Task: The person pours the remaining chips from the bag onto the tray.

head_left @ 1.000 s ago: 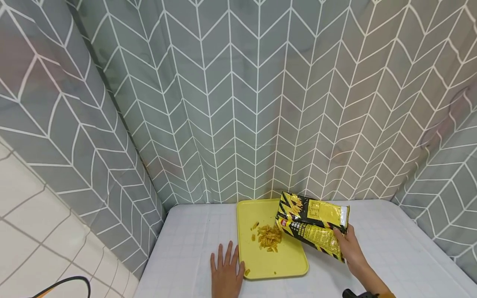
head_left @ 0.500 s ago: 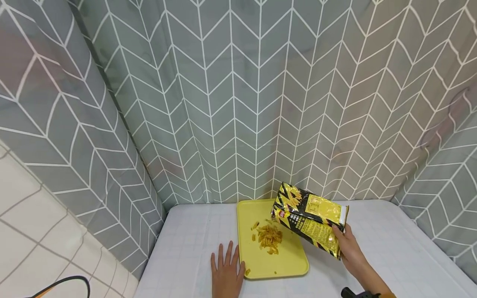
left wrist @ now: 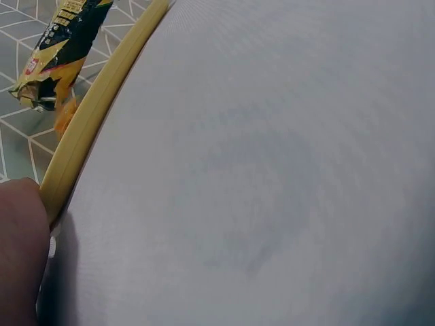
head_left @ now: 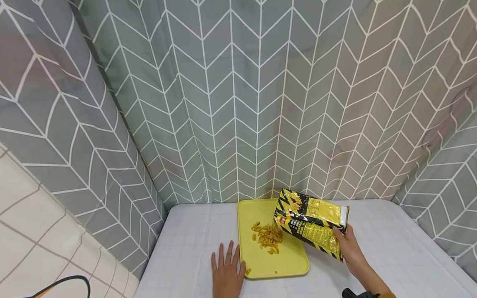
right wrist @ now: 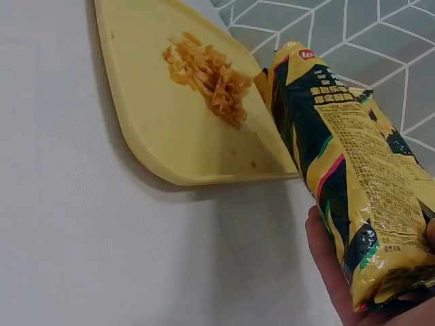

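Note:
My right hand (head_left: 351, 248) grips the lower end of a yellow and black snack bag (head_left: 313, 221). The bag leans, its mouth over the yellow tray (head_left: 275, 265). In the right wrist view, orange-brown snack pieces (right wrist: 211, 75) lie heaped on the tray below the mouth, with some at the opening. My left hand (head_left: 227, 273) lies flat on the table at the tray's near left corner, fingers spread. Its thumb (left wrist: 20, 238) touches the tray's rim in the left wrist view; the other fingers are out of that view.
A white cloth (head_left: 190, 236) covers the table. Grey curtains (head_left: 238, 124) with white lines hang behind it and on both sides. A few stray crumbs lie near the tray's front edge. A dark cable (head_left: 74, 278) shows at the lower left.
The bag's mouth end rose, then dipped back towards the tray. More pieces now lie on the heap, which spreads further to its upper left. My left hand has hardly moved.

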A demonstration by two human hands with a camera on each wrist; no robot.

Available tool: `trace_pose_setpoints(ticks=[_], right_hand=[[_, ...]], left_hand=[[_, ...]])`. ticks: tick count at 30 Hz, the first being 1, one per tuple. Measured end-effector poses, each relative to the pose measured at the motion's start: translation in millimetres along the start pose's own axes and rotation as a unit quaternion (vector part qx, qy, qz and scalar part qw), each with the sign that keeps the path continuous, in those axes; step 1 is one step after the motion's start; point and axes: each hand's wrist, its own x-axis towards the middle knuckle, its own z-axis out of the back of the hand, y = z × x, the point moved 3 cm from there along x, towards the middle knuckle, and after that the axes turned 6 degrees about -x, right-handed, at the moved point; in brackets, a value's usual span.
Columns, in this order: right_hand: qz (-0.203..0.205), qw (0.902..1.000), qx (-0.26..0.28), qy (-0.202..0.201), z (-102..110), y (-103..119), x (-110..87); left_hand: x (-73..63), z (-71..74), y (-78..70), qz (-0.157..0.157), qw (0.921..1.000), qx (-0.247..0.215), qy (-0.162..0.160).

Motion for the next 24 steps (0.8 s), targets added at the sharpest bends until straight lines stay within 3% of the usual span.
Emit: trace_pose_setpoints(ticks=[2,7,14,21,24], right_hand=[[0.004,0.9998,-0.018,-0.001,1.3,-1.5,0.3],[-0.003,0.9998,0.02,0.006,1.3,-4.0,2.4],[0.016,0.9991,-0.038,-0.004,-0.5,-1.3,1.5],[0.01,0.9998,-0.016,-0.004,1.0,0.1,0.7],[0.016,0.999,-0.041,-0.01,0.3,0.1,2.3]], left_hand=[[-0.2,0.1,-0.1,0.001,1.0,0.001,0.0],[-0.8,0.9,-0.1,0.002,1.0,-0.002,0.001],[0.5,0.5,-1.0,0.003,1.0,-0.002,0.002],[0.5,0.3,-0.8,0.007,1.0,0.0,0.006],[0.9,0.0,-0.4,0.006,1.0,0.003,0.002]])
